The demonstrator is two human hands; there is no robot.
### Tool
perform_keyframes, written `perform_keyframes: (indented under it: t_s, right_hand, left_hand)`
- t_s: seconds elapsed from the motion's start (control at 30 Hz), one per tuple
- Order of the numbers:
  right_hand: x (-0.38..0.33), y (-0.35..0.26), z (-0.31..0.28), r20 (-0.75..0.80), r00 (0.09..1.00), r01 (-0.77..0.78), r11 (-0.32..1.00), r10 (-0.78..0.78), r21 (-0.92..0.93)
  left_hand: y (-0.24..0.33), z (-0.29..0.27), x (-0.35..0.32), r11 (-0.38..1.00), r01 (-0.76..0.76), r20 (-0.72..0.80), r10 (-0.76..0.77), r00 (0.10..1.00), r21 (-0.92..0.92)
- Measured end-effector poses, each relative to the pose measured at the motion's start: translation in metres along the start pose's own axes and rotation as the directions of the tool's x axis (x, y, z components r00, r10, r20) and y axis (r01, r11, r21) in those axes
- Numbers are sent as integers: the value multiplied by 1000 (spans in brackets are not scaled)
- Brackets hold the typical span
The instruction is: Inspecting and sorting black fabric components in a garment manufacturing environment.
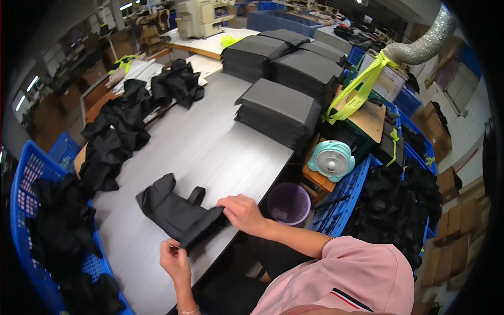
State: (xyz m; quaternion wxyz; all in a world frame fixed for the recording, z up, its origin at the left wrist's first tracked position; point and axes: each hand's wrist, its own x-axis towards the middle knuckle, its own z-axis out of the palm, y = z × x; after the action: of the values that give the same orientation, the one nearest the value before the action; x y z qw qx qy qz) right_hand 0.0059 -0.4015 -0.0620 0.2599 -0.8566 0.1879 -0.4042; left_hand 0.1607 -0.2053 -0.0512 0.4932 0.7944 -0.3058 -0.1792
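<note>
A black fabric bag (pixel 181 212) lies on the grey tabletop (pixel 210 142) in front of me, with a small loop handle standing up from its far side. My right hand (pixel 244 214) grips the bag's right corner between thumb and fingers. At the bag's near left corner, my left hand (pixel 176 261) has its fingers pinched together on the edge of the fabric. The near edge of the bag is pulled fairly straight between both hands, while its far left end lies loosely bunched on the table.
Stacks of flat black pieces (pixel 278 107) stand at the table's far right. Crumpled black fabric (pixel 113 126) runs along the left edge. A blue crate (pixel 26 194) of black fabric is at left. A turquoise fan (pixel 332 160), purple basket (pixel 289 203) and blue crates (pixel 336 210) sit right.
</note>
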Motion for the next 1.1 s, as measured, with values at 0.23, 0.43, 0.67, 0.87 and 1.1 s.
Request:
perform_keyframes:
  t_s: [0.23, 0.43, 0.67, 0.87, 1.1]
  right_hand:
    - [10, -24, 7, -166, 938, -281, 947, 306, 155]
    - [-27, -11, 48, 86, 979, -180, 983, 183, -42]
    - [12, -2, 1, 161, 910, -401, 910, 382, 106]
    - [-7, -5, 7, 202, 938, -316, 935, 283, 161]
    - [-13, -18, 13, -73, 923, 362, 917, -378, -170]
  left_hand:
    - [0, 57, -9, 747, 40, -245, -268, 932, -664]
    - [11, 74, -22, 755, 32, -161, -181, 970, -655]
    - [-5, 28, -21, 978, -76, -527, -38, 849, -192]
    - [38, 35, -18, 801, -367, -309, 541, 783, 472]
    - [13, 44, 28, 961, -170, -230, 220, 948, 218]
